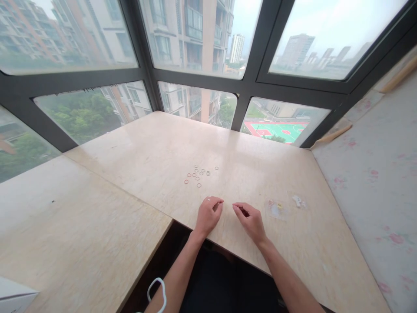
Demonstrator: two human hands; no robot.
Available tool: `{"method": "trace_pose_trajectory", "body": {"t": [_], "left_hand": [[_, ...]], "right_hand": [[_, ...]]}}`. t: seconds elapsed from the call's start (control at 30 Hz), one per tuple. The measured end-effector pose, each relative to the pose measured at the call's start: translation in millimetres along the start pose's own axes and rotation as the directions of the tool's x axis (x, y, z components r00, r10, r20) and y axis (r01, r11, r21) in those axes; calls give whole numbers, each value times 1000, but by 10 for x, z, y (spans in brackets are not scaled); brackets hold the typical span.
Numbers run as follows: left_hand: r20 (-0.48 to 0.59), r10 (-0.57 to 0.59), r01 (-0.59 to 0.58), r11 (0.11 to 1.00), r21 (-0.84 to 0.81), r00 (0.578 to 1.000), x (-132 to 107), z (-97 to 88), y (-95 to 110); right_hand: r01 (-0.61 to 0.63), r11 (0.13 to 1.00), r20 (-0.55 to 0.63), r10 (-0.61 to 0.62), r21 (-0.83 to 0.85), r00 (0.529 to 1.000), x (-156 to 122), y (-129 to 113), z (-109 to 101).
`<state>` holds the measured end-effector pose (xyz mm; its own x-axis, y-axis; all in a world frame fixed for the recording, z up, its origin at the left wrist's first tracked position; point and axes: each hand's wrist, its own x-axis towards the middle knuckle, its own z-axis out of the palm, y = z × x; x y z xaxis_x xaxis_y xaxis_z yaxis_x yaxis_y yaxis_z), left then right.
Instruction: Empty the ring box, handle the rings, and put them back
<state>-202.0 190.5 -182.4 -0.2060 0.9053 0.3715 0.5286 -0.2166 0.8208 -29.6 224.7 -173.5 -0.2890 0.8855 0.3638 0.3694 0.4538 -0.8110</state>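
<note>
My left hand [210,214] is just above the near edge of the marble-patterned sill, thumb and fingertips pinched together. Facing it across a small gap, my right hand [250,219] has its thumb and forefinger pinched too. Whatever the fingertips may hold is too small to make out. Beyond my left hand lie several thin small rings [199,185] in a loose cluster. One reddish ring [186,181] is at the cluster's left, and a single ring [216,168] lies apart at its right.
Right of my right hand lies a clear plastic bag [276,210] with small bits inside, near a small white piece [297,201]. Dark-framed windows [195,78] border the marble-patterned sill [146,152]. A floral wall [374,187] stands at right, a white box [14,295] at lower left.
</note>
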Motion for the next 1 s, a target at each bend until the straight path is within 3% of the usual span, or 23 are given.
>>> {"method": "trace_pose_trajectory", "body": {"t": [0.1,0.37,1.0], "left_hand": [[-28,-37,36,999,-36,999,0,-4,12],[-64,-103,96,989,-115,993,-10,4,21],[-84,-109,93,979,-183,990,-29,-31,47]], "right_hand": [[-67,998,-1,67,-16,998,36,64,22],[-73,996,-1,73,-56,997,29,88,25],[-179,982,-33,181,63,983,-4,43,5]]}}
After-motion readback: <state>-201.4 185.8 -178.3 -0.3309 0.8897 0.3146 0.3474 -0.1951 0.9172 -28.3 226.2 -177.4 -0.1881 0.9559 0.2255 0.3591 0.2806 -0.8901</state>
